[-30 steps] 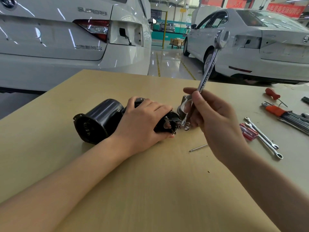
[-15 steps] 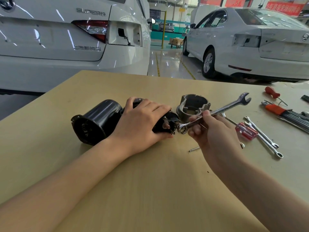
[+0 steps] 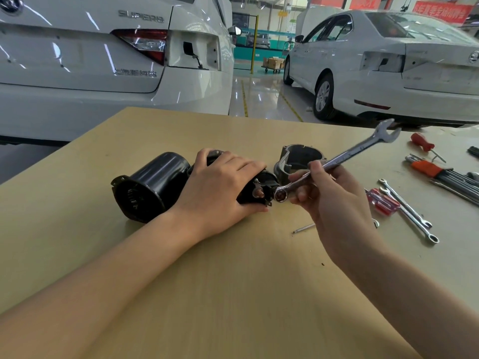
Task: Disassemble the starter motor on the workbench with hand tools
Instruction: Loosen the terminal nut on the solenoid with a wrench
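Head view: starter motor lies mid-workbench, pressed down under the left hand, fingers curled over it. Combination wrench is gripped by the right hand, ring end just beside the copper terminal stud. Terminal-nut step judged in hand; ring must be seated squarely next.

"SUPERB" badge on the white car's boot lid; other lettering unreadable.

Both forearms are bare up to the frame's edge, with no sleeves, and the left hand and right hand wear no gloves, rings or watch.
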Demonstrator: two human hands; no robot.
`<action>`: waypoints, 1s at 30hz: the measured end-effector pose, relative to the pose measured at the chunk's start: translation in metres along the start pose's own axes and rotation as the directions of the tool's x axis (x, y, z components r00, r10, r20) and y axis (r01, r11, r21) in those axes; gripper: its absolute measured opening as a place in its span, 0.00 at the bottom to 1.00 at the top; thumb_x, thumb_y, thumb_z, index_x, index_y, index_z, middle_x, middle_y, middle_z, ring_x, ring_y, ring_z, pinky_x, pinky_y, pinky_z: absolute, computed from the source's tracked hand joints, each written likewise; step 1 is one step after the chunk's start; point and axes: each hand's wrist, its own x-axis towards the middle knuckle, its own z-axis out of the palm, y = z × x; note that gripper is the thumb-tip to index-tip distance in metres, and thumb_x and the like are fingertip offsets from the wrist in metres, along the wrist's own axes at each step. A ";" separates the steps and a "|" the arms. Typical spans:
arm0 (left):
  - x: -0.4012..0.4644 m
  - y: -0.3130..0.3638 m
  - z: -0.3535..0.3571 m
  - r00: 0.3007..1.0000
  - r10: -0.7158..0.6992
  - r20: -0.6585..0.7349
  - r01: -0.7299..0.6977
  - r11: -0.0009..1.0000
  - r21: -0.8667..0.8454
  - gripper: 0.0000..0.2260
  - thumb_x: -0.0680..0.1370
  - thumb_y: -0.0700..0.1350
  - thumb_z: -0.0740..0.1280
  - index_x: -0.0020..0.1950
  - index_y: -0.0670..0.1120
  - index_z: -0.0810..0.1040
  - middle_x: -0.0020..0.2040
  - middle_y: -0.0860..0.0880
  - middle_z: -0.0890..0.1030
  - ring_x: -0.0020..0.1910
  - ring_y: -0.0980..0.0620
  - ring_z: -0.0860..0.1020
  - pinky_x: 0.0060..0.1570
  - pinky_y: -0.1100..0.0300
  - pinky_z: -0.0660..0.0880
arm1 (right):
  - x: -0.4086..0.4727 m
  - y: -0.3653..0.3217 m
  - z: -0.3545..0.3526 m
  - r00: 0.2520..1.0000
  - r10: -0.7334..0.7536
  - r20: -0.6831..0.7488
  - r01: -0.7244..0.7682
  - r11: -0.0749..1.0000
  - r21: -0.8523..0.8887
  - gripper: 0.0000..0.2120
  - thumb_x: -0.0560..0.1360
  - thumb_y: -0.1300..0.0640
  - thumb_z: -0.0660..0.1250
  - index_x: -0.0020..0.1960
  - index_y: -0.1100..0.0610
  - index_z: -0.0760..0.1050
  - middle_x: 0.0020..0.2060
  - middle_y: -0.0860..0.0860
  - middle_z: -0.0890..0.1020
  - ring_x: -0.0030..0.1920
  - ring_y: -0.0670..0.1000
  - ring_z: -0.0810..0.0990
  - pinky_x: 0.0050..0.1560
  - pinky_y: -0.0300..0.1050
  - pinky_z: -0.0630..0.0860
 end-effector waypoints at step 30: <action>0.001 -0.003 0.002 0.997 0.066 -0.030 -0.064 0.996 0.054 0.26 0.71 0.63 0.60 0.59 0.46 0.78 0.56 0.50 0.81 0.59 0.48 0.77 0.63 0.39 0.66 | 0.008 0.008 0.015 0.706 -0.396 0.587 0.703 0.492 -0.514 0.13 0.81 0.60 0.59 0.65 0.58 0.72 0.33 0.39 0.73 0.35 0.42 0.72 0.38 0.36 0.68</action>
